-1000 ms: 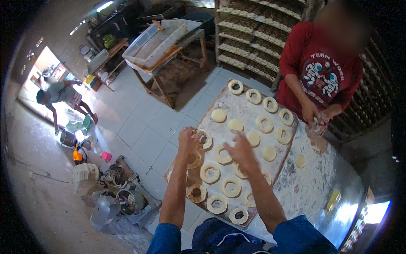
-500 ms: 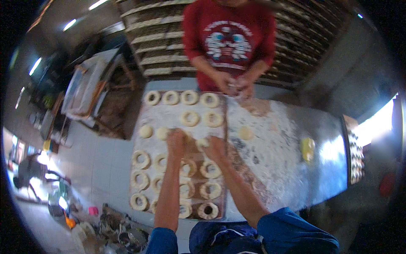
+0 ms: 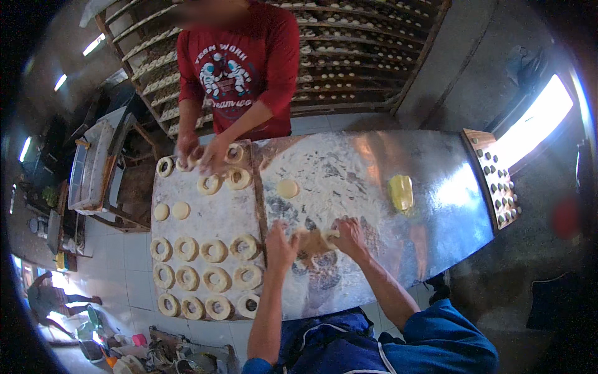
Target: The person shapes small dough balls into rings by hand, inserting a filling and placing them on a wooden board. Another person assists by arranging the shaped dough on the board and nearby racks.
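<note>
My right hand (image 3: 350, 239) is closed over the floured table, and a small pale piece of dough (image 3: 331, 235) shows at its fingertips. Beside the board's right edge, my left hand (image 3: 283, 246) hovers low over the same floured patch; its fingers look apart, though blurred, and I make out nothing in them. Just beyond both hands a flat dough round (image 3: 288, 189) lies on the flour. Left of my left arm, the floured board (image 3: 205, 227) carries rows of dough rings (image 3: 215, 278) and two plain dough rounds (image 3: 180, 210).
Across the table a co-worker in a red shirt (image 3: 237, 68) has both hands (image 3: 202, 153) over the board's far rings. A yellow package (image 3: 401, 193) lies on the metal table (image 3: 445, 218). At its right end stands a tray of small pieces (image 3: 498, 187). Racks (image 3: 355, 56) line the back.
My hands have left the board and moved right onto the floured table. The co-worker's hands have come over the board's far end. My view has turned to the right.
</note>
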`<move>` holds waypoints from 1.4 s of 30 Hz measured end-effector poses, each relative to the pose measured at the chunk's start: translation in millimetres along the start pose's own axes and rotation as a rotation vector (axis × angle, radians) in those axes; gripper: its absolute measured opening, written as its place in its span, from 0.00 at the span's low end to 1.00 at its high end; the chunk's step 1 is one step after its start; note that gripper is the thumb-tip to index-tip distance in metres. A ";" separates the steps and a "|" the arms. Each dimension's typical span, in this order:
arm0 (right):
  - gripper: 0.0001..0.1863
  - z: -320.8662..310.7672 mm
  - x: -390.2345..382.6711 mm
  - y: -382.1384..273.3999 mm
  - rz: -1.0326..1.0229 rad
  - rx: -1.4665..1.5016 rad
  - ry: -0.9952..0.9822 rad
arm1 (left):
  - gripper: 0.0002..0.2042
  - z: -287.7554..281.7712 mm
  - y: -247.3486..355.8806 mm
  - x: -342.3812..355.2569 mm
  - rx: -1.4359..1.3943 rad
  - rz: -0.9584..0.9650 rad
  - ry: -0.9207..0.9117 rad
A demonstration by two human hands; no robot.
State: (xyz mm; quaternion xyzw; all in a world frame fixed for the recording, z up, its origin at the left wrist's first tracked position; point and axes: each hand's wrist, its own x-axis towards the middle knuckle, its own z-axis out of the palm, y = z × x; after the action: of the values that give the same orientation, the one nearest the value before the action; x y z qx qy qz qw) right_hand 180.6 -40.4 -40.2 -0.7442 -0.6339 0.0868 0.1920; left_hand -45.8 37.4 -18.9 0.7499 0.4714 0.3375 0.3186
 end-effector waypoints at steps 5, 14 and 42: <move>0.16 -11.1 -25.9 21.8 0.199 0.686 -0.030 | 0.16 71.2 51.3 -50.7 -0.153 -0.196 -0.038; 0.27 -62.0 -53.7 38.5 0.224 1.057 -0.046 | 0.11 101.4 135.2 -62.0 -0.504 -0.286 -0.070; 0.19 -22.0 -76.2 32.2 0.225 0.815 -0.177 | 0.13 174.2 60.1 -96.5 -0.299 -0.067 0.359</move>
State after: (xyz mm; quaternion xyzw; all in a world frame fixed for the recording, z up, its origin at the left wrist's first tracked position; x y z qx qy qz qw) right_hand 204.4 -122.6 -41.6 -0.6617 -0.4767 0.4140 0.4043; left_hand 92.7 -100.6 -90.0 0.6062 0.4900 0.5206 0.3484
